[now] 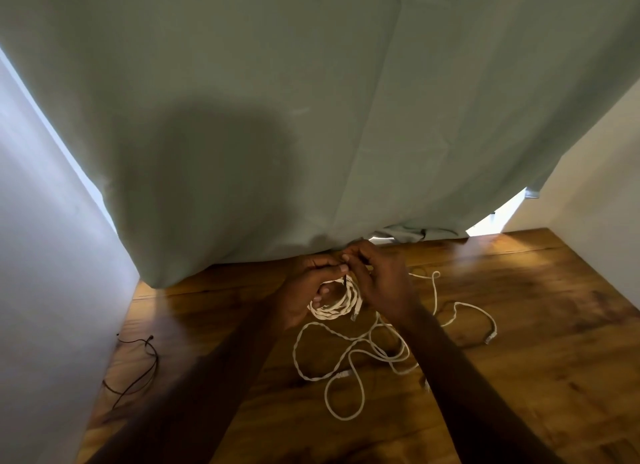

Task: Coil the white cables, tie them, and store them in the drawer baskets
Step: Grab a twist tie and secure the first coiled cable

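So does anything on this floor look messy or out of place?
Yes. Loose white cables sprawl tangled on the wooden floor below the coil both hands hold, and thin dark ties lie stray by the left wall.

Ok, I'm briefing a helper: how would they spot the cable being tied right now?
Find the green curtain above the wooden floor. Just below its hem, both hands hold the coiled white cable; the other white cables lie loose, untouched.

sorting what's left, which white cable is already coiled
The coiled white cable held in both hands; the other white cables lie loose on the wooden table.
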Available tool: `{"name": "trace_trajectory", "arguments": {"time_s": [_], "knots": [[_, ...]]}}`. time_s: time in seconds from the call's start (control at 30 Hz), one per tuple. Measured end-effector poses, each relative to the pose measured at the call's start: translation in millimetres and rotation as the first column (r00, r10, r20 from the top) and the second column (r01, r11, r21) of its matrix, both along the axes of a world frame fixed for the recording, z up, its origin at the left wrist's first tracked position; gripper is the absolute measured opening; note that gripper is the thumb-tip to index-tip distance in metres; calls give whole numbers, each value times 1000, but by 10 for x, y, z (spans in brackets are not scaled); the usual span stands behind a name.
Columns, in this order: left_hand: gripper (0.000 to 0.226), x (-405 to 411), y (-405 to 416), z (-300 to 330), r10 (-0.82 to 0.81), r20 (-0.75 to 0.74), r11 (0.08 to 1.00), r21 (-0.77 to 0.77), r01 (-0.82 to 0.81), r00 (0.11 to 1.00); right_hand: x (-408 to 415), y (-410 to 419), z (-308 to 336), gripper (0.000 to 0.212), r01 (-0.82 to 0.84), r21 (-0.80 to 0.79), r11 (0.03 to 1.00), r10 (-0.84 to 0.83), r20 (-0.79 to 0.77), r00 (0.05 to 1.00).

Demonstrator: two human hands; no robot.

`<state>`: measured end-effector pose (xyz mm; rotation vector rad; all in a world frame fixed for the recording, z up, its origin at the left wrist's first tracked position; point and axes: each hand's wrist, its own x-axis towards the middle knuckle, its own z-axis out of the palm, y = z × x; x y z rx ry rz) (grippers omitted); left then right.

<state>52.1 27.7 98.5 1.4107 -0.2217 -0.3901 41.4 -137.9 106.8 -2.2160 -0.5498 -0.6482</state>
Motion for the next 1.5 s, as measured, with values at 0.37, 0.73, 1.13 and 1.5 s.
{"name": "trace_trajectory", "arguments": {"time_s": [0.37, 0.73, 1.13, 1.5], "knots": [[13, -37, -107, -5, 145, -51, 983, 117, -139, 988, -16, 12, -140, 18, 97, -153, 983, -104, -40, 994], [11, -72, -180, 90, 261, -38, 961, 105, -256, 965, -12, 33, -79, 16, 52, -101, 994, -52, -6, 999], [11, -34, -132, 76, 424, 1, 902, 88, -422, 906, -232, 122, -128, 20, -16, 172, 985, 18, -8, 1000], [12, -76, -68, 44, 299, 74, 949, 78, -305, 951, -118, 100, -210, 17, 40, 273, 961, -19, -79, 997]]}}
